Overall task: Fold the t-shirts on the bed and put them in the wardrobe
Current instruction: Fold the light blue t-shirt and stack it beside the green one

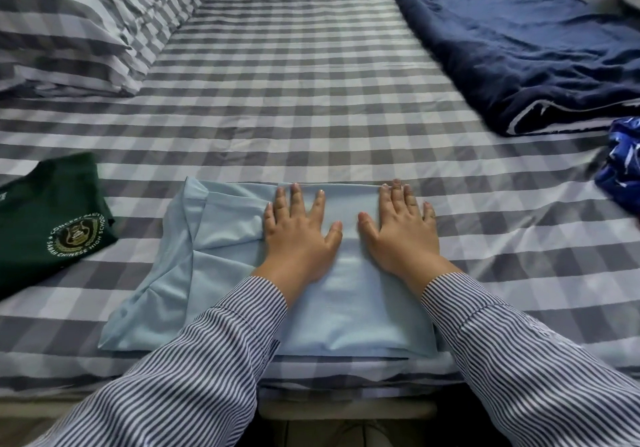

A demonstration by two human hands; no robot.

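A light blue t-shirt (221, 273) lies partly folded on the checked bed (311, 100), near its front edge. My left hand (298, 235) presses flat on the shirt's middle, fingers spread. Beside it, my right hand (401, 228) also lies flat on the shirt's right part, fingertips at the far folded edge. A folded dark green t-shirt (52, 218) with a round crest sits to the left. At the right edge a crumpled bright blue garment (623, 166) shows only in part.
A navy blanket (519, 48) lies folded across the bed's far right. Checked pillows (79, 24) are stacked at the far left. The middle of the bed is bare sheet. The bed's front edge runs just under my striped sleeves.
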